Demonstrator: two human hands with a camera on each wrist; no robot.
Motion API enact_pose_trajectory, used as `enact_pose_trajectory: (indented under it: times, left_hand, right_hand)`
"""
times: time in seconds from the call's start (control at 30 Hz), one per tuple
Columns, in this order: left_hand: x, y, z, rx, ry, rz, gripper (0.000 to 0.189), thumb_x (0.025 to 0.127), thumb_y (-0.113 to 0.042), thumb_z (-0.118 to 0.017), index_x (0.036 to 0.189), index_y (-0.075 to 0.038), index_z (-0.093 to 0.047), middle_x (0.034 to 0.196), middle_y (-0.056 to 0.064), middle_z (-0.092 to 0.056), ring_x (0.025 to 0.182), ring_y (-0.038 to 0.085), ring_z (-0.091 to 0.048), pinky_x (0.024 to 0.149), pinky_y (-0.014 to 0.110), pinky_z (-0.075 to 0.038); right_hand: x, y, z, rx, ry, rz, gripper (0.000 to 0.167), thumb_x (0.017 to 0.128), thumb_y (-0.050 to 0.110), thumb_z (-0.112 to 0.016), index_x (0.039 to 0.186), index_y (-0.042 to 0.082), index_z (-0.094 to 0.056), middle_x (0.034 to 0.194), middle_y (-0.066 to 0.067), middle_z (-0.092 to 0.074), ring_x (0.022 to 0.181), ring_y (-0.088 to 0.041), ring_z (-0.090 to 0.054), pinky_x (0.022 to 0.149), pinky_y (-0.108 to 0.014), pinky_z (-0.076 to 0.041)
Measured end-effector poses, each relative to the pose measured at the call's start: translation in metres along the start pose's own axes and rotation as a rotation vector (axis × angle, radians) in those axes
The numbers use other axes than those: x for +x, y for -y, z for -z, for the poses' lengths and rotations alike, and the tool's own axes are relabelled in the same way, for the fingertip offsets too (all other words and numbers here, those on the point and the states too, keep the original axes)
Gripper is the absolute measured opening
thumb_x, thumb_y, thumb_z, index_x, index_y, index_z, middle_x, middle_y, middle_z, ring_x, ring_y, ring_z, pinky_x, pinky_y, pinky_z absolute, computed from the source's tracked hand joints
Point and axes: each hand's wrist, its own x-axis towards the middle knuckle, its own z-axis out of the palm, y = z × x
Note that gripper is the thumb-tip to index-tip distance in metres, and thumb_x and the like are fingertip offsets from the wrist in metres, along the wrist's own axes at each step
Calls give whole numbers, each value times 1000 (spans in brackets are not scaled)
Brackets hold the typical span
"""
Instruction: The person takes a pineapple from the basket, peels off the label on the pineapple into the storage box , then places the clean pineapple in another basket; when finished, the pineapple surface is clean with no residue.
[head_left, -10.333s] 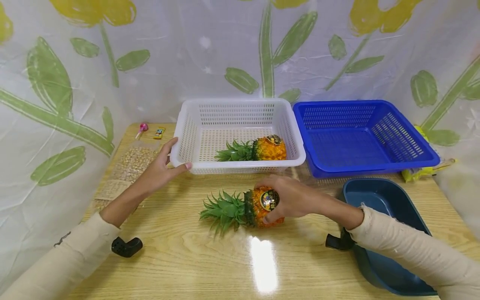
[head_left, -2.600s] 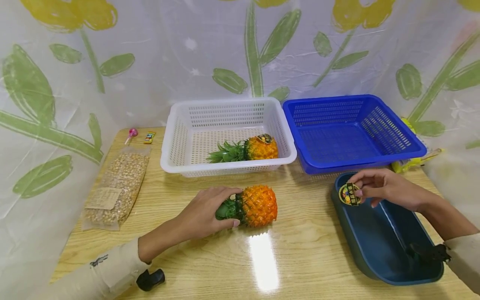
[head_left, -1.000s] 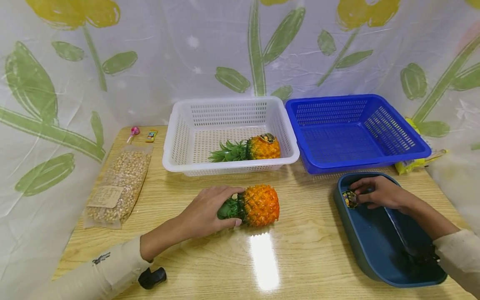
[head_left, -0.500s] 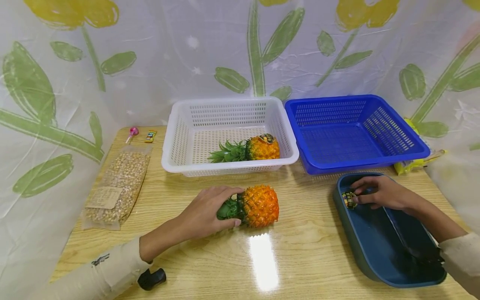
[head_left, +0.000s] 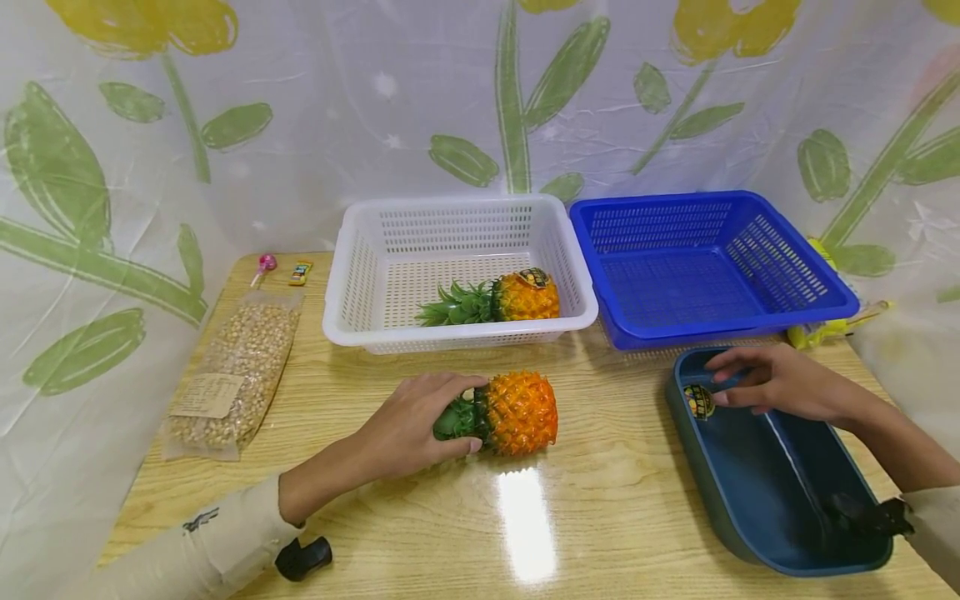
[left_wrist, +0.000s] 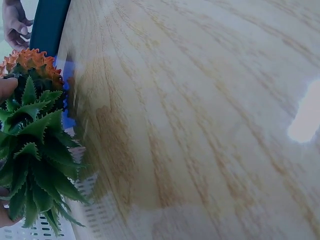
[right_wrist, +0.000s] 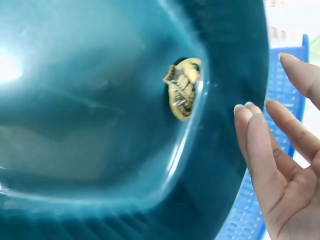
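Observation:
My left hand [head_left: 408,421] grips an artificial pineapple [head_left: 521,412] by its green crown [left_wrist: 37,150], thumb and fingers on opposite sides. The pineapple lies on its side on the table, no label on its visible orange body. My right hand [head_left: 795,387] is over the far end of a dark teal basin [head_left: 712,492], fingers spread and holding nothing. Below its fingertips a round black-and-gold sticker [right_wrist: 184,89] sits at the basin's inner corner, apart from the fingers in the right wrist view. Another pineapple [head_left: 528,298], with a similar sticker on it, lies in the white basket [head_left: 457,333].
A blue basket [head_left: 720,329] stands right of the white one, behind the basin. At left lie a bag of corn kernels [head_left: 243,358], a lollipop [head_left: 266,263] and a small yellow packet [head_left: 300,273]. A yellow package [head_left: 813,333] shows behind the blue basket.
The sticker was on the near pineapple, then in my right hand; now it is let go in the basin and that hand has lifted slightly. My left hand moved from the white basket to the pineapple.

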Motion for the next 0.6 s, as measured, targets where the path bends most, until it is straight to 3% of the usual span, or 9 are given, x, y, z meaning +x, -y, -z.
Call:
enact_pose_trajectory:
  times: [0.13,0.37,0.6]
  left_hand:
    - [0,0,0,-1,1,1,71,89,-50,-73,150,-27,-45,149,6,-52,138,32,-48,112,65,-33]
    - [0,0,0,-1,8,-1,71,89,-51,-73,150,-27,-45,150,4,-51,138,31,-48,112,65,-33]
    - [0,-1,1,-13,4,7,70,89,-50,-73,150,-27,-45,150,4,-51,138,32,-47,112,66,-32]
  right_hand:
    - [0,8,0,0,2,70,43,92,10,-73,129,-7,-58,109,-20,-67,79,-15,-71,61,-34,-59]
    - [0,26,-2,6,29,102,43,94,14,-71,131,-2,-59,108,-3,-70,84,-14,-72,66,-34,-59]
    - [2,48,-14,19,-3,162,35,93,13,-73,125,5,-64,100,-5,-74,84,-13,-71,68,-30,-58]
